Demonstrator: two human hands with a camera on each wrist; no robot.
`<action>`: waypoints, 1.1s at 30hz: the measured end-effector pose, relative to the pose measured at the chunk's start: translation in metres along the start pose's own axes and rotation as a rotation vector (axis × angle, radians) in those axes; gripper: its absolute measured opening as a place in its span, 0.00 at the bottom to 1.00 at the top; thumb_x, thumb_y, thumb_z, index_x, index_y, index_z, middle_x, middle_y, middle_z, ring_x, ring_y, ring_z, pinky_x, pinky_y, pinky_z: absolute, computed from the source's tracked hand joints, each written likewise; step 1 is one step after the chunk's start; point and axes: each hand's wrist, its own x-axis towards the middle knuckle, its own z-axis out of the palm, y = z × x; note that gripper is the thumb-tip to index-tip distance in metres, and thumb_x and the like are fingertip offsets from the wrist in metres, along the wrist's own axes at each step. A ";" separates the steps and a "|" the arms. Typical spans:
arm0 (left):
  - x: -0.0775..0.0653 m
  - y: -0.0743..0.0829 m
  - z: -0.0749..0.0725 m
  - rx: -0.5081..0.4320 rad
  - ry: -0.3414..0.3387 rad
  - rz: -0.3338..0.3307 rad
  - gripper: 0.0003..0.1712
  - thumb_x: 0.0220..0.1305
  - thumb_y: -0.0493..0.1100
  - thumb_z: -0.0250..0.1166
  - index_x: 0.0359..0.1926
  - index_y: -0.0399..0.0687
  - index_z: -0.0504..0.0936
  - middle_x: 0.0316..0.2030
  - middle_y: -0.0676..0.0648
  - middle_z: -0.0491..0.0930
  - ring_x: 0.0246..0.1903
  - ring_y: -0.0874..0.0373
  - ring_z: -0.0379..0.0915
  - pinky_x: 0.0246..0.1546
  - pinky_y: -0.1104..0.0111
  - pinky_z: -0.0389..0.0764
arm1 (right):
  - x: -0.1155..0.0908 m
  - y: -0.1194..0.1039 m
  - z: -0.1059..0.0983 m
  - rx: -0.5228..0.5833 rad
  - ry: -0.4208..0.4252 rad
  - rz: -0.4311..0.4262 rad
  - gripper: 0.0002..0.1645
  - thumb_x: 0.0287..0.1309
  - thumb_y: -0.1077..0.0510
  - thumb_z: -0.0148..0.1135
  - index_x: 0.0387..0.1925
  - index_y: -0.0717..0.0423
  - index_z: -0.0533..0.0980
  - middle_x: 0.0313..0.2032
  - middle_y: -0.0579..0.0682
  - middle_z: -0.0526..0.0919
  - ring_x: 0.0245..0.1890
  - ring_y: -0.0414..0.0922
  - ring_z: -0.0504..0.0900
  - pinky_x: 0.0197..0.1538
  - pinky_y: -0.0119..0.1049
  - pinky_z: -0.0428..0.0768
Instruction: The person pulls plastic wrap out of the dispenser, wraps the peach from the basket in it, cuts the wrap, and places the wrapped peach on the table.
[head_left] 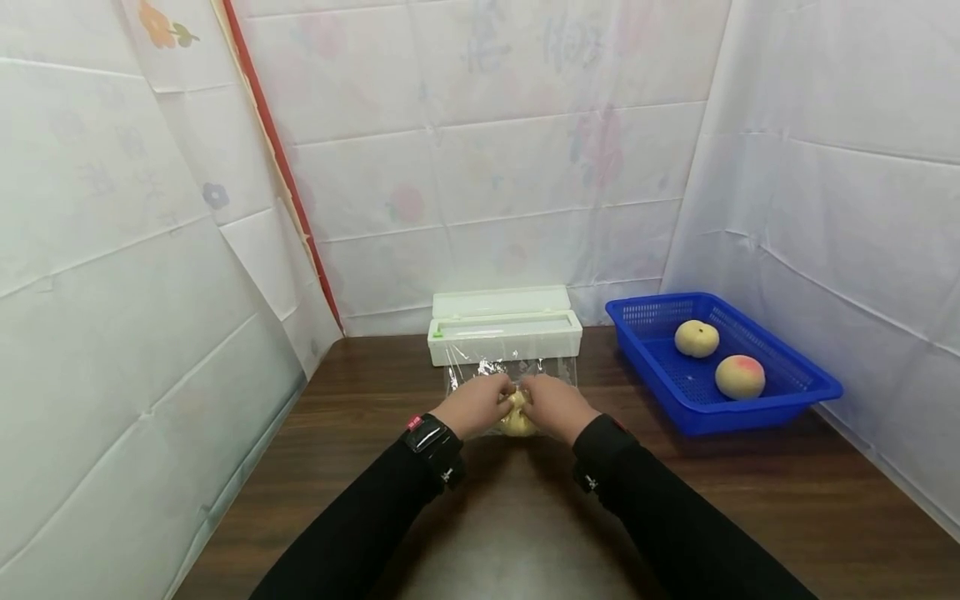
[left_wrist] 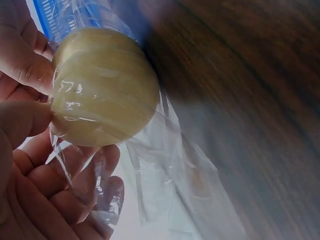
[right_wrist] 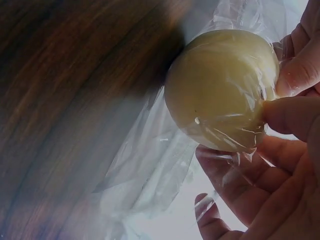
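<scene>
A pale yellow peach (head_left: 517, 423), covered by clear plastic wrap (head_left: 491, 367), is between both hands in front of the wrap box. My left hand (head_left: 478, 406) holds it from the left and my right hand (head_left: 555, 406) from the right. In the left wrist view the thumb presses the film against the side of the peach (left_wrist: 107, 85), with the other fingers under loose film. In the right wrist view the right thumb likewise presses the film on the peach (right_wrist: 220, 90), and its fingers spread beneath. The film stretches back to the white wrap box (head_left: 506, 340), whose lid stands raised.
A blue plastic basket (head_left: 783, 404) sits to the right, holding two peaches, one yellow (head_left: 697, 338) and one blushed pink (head_left: 740, 377). White sheeted walls (head_left: 495, 175) enclose the brown wooden table (head_left: 352, 400) at the back and sides.
</scene>
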 end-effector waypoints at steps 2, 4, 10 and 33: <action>0.003 -0.003 0.002 -0.002 -0.001 -0.007 0.15 0.77 0.47 0.62 0.57 0.46 0.82 0.56 0.43 0.88 0.57 0.48 0.85 0.59 0.54 0.85 | 0.002 0.001 0.001 0.005 0.002 0.009 0.12 0.68 0.61 0.62 0.52 0.54 0.79 0.42 0.53 0.87 0.35 0.45 0.80 0.41 0.45 0.80; 0.007 -0.005 0.003 -0.008 -0.007 -0.017 0.15 0.78 0.48 0.61 0.58 0.47 0.82 0.56 0.44 0.87 0.57 0.49 0.85 0.60 0.54 0.84 | 0.004 0.001 0.001 0.008 0.004 0.018 0.15 0.70 0.62 0.61 0.55 0.55 0.77 0.44 0.54 0.88 0.36 0.46 0.82 0.42 0.46 0.81; 0.014 -0.008 0.004 -0.031 -0.005 -0.043 0.16 0.81 0.49 0.59 0.60 0.49 0.82 0.56 0.45 0.87 0.53 0.52 0.85 0.57 0.57 0.85 | 0.007 0.000 0.000 -0.013 0.012 0.035 0.10 0.74 0.60 0.58 0.53 0.51 0.76 0.48 0.55 0.89 0.44 0.52 0.88 0.48 0.54 0.85; 0.037 -0.020 0.014 -0.061 0.009 -0.090 0.16 0.83 0.48 0.52 0.51 0.47 0.84 0.42 0.50 0.85 0.37 0.59 0.78 0.43 0.62 0.81 | 0.030 0.013 0.002 0.014 -0.067 0.035 0.10 0.76 0.64 0.48 0.45 0.49 0.75 0.47 0.53 0.89 0.45 0.49 0.85 0.50 0.54 0.80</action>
